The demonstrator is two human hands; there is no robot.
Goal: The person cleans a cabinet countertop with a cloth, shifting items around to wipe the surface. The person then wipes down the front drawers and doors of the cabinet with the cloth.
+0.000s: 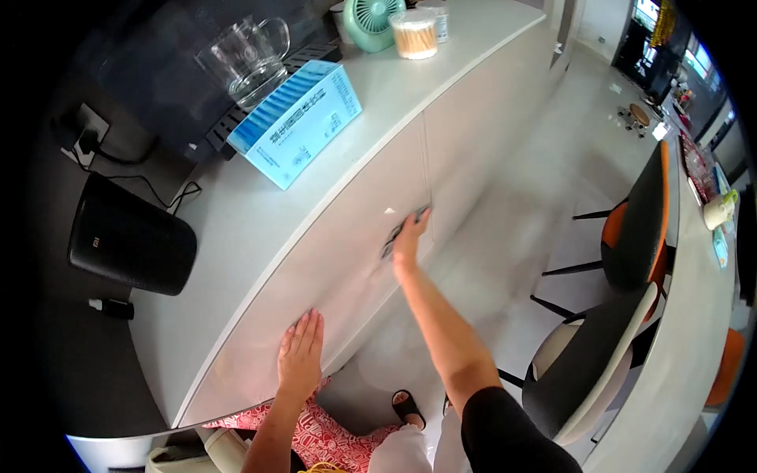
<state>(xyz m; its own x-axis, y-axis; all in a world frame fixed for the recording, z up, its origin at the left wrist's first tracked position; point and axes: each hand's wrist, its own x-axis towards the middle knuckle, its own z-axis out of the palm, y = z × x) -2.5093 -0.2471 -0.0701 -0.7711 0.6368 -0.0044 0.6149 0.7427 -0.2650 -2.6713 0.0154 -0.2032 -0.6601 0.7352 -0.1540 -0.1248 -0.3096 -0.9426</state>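
My left hand (300, 355) lies flat against the pale, glossy cabinet front (347, 260), its fingers together and stretched out, with nothing in it. Farther along the same panel, my right hand (408, 244) presses a dark grey cloth (391, 240) to the surface, near a vertical seam between panels. Only the cloth's edges show around the fingers, so its full shape is hidden.
On the countertop (236, 213) stand a black speaker (130, 235), a blue box (303, 122), a glass pitcher (252, 67), a green fan (372, 22) and a tub of cotton swabs (415, 38). Chairs (587, 363) line a long table (678, 355) at right. Someone's sandaled foot (408, 407) is below.
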